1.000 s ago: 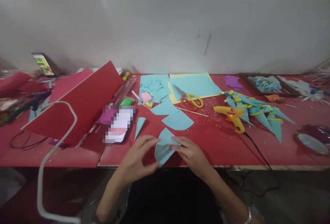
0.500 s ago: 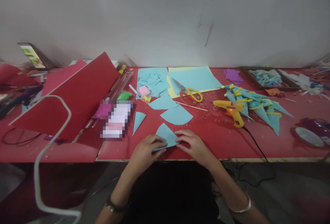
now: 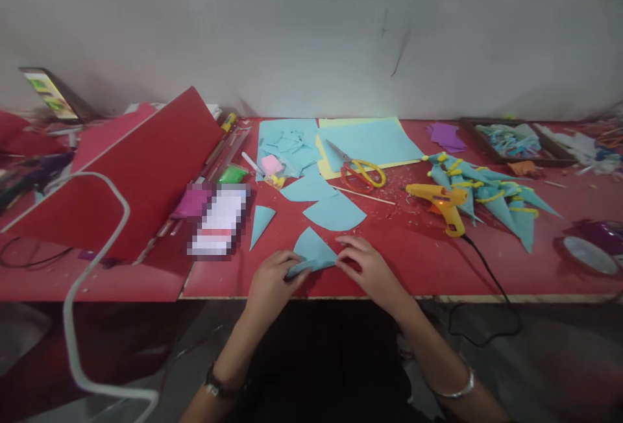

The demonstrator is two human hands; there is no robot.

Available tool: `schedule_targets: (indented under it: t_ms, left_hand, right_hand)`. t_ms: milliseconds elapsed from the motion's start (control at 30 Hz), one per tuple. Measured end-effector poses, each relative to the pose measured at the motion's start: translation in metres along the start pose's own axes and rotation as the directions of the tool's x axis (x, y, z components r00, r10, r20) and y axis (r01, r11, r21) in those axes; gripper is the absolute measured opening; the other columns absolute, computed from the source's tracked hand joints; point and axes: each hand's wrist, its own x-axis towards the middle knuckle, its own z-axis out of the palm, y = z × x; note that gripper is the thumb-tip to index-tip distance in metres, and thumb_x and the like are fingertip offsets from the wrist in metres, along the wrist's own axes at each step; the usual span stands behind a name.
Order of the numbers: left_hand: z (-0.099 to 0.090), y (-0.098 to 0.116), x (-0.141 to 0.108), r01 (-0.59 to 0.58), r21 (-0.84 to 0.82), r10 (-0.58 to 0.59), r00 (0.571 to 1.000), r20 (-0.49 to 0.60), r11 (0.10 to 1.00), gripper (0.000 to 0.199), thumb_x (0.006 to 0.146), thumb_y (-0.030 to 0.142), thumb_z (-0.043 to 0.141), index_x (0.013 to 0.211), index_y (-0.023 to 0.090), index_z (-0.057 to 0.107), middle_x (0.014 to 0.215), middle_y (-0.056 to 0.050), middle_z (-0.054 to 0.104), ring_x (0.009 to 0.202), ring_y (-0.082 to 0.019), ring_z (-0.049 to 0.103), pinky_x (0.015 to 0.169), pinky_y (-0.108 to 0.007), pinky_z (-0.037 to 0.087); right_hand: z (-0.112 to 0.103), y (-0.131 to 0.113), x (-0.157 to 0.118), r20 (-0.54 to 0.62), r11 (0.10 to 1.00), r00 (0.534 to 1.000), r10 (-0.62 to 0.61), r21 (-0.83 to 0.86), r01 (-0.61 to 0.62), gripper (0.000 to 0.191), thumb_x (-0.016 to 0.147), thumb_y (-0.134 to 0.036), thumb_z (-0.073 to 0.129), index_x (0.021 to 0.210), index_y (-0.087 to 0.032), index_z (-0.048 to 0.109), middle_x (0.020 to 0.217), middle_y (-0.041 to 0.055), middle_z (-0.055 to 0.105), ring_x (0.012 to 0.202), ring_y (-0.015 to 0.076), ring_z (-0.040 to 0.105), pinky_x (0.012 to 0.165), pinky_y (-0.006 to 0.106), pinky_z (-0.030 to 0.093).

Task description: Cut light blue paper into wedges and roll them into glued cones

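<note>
A light blue paper piece (image 3: 312, 248) lies at the table's front edge, its near edge rolled over. My left hand (image 3: 276, 278) pinches the rolled edge at its left end between thumb and fingers. At the paper's right corner, my right hand (image 3: 366, 272) holds the tip between thumb and index finger. Two more blue fan-shaped pieces, one (image 3: 335, 211) partly under or over another (image 3: 307, 187), lie just beyond. A narrow blue cone-like piece (image 3: 261, 225) rests to the left.
Right of the hands lie a yellow glue gun (image 3: 440, 204) with a black cord and a pile of blue cones (image 3: 491, 199). Scissors (image 3: 363, 172) rest near blue sheets (image 3: 370, 141). Leftward are a phone (image 3: 221, 222), a red board (image 3: 141, 183) and a white curved stand (image 3: 73, 319).
The paper's near edge is rolled further up and over. My right fingertips have shifted slightly to the paper's corner. The camera view has moved a little.
</note>
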Motion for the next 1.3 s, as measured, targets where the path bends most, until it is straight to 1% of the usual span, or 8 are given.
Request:
schedule_targets:
  t_ms: [267, 433, 533, 633, 767, 867, 1000, 1300]
  left_hand:
    - [0.001, 0.000, 0.000, 0.044, -0.021, -0.044, 0.999, 0.013, 0.999, 0.015, 0.079, 0.028, 0.056, 0.073, 0.018, 0.066, 0.075, -0.003, 0.065, 0.070, -0.013, 0.060, 0.064, -0.024, 0.047]
    - [0.001, 0.000, -0.001, 0.047, -0.020, -0.047, 0.999, 0.015, 0.999, 0.016, 0.079, 0.028, 0.056, 0.072, 0.018, 0.066, 0.074, -0.003, 0.065, 0.069, -0.013, 0.061, 0.063, -0.024, 0.047]
    - [0.000, 0.000, 0.000, 0.050, -0.010, -0.050, 0.999, -0.001, 0.999, 0.014, 0.077, 0.027, 0.058, 0.071, 0.017, 0.066, 0.075, -0.003, 0.066, 0.070, -0.014, 0.061, 0.063, -0.023, 0.047]
    - [0.000, 0.002, 0.001, 0.070, -0.010, -0.070, 0.997, 0.015, 0.998, 0.013, 0.077, 0.026, 0.058, 0.070, 0.018, 0.066, 0.073, -0.002, 0.066, 0.068, -0.013, 0.061, 0.061, -0.023, 0.047]
    - [0.001, 0.009, 0.002, 0.125, 0.016, -0.125, 0.992, -0.016, 0.992, 0.016, 0.077, 0.030, 0.057, 0.070, 0.018, 0.066, 0.076, -0.002, 0.066, 0.068, -0.013, 0.061, 0.062, -0.023, 0.047]
    - [0.003, 0.010, 0.000, 0.160, 0.035, -0.157, 0.985, -0.072, 0.987, 0.018, 0.076, 0.032, 0.058, 0.069, 0.017, 0.066, 0.081, -0.003, 0.066, 0.071, -0.013, 0.061, 0.066, -0.024, 0.048]
    - [0.004, 0.006, -0.003, 0.159, 0.052, -0.152, 0.982, -0.116, 0.986, 0.022, 0.078, 0.034, 0.056, 0.065, 0.017, 0.064, 0.082, -0.005, 0.065, 0.073, -0.015, 0.060, 0.066, -0.026, 0.047]
    - [0.004, 0.003, -0.006, 0.178, 0.254, -0.156, 0.982, -0.107, 0.951, 0.026, 0.081, 0.034, 0.053, 0.063, 0.015, 0.058, 0.077, -0.004, 0.059, 0.066, -0.014, 0.054, 0.061, -0.026, 0.042]
  right_hand:
    - [0.007, 0.001, -0.002, -0.095, 0.997, 0.995, 0.026, -0.071, -0.033, 0.008, 0.081, -0.018, 0.051, 0.074, -0.019, 0.055, 0.108, 0.0095, 0.058, 0.105, 0.0224, 0.051, 0.089, 0.040, 0.041]
    - [0.003, 0.002, -0.001, -0.144, 0.998, 0.989, 0.041, -0.049, -0.048, 0.017, 0.081, -0.013, 0.046, 0.094, -0.020, 0.054, 0.103, 0.0082, 0.058, 0.101, 0.0217, 0.052, 0.088, 0.040, 0.042]
    - [0.000, -0.002, -0.001, -0.158, 1.000, 0.987, 0.016, 0.025, -0.012, 0.020, 0.083, -0.013, 0.042, 0.098, -0.020, 0.054, 0.101, 0.0074, 0.058, 0.098, 0.0192, 0.052, 0.086, 0.035, 0.043]
    - [0.001, -0.008, -0.001, -0.099, 0.999, 0.995, -0.028, 0.015, 0.030, 0.014, 0.083, -0.020, 0.049, 0.094, -0.020, 0.057, 0.098, 0.0068, 0.057, 0.095, 0.0186, 0.052, 0.083, 0.032, 0.043]
    - [0.007, -0.012, 0.004, -0.014, 0.986, 1.000, -0.025, -0.168, 0.022, 0.009, 0.079, -0.029, 0.057, 0.082, -0.021, 0.061, 0.095, 0.0056, 0.057, 0.088, 0.0196, 0.050, 0.078, 0.034, 0.042]
    - [0.010, -0.013, 0.007, -0.010, 0.971, 1.000, -0.009, -0.237, 0.006, 0.008, 0.079, -0.029, 0.057, 0.077, -0.021, 0.060, 0.093, 0.0046, 0.056, 0.086, 0.0192, 0.048, 0.076, 0.033, 0.040]
    - [0.010, -0.017, 0.008, -0.020, 0.969, 1.000, 0.021, -0.245, -0.025, 0.009, 0.079, -0.028, 0.057, 0.073, -0.021, 0.058, 0.092, 0.0041, 0.056, 0.084, 0.0193, 0.047, 0.074, 0.033, 0.039]
    - [0.013, -0.020, 0.009, -0.056, 0.967, 0.996, 0.076, -0.239, -0.087, 0.014, 0.079, -0.027, 0.057, 0.068, -0.020, 0.053, 0.089, 0.0036, 0.056, 0.080, 0.0191, 0.046, 0.072, 0.033, 0.039]
